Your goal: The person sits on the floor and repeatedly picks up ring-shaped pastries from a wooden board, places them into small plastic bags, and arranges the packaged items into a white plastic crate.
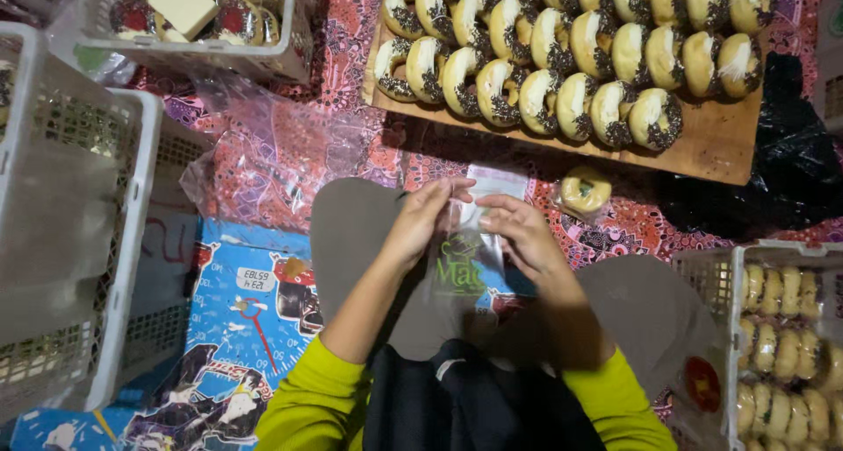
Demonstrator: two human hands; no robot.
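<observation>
Your left hand (420, 218) and right hand (520, 231) both pinch the top edge of a clear plastic bag (470, 253), held above your lap between the 2 hands. Keep the fingers at the rim and peel the 2 layers apart evenly — the wooden board (716, 139) of doughnuts (536, 95) sits just ahead.

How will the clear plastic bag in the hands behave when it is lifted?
The clear plastic bag looks thin and empty, so probably very light. It hangs between the left hand and right hand, so likely floppy. Its glossy film may be slippery.
</observation>
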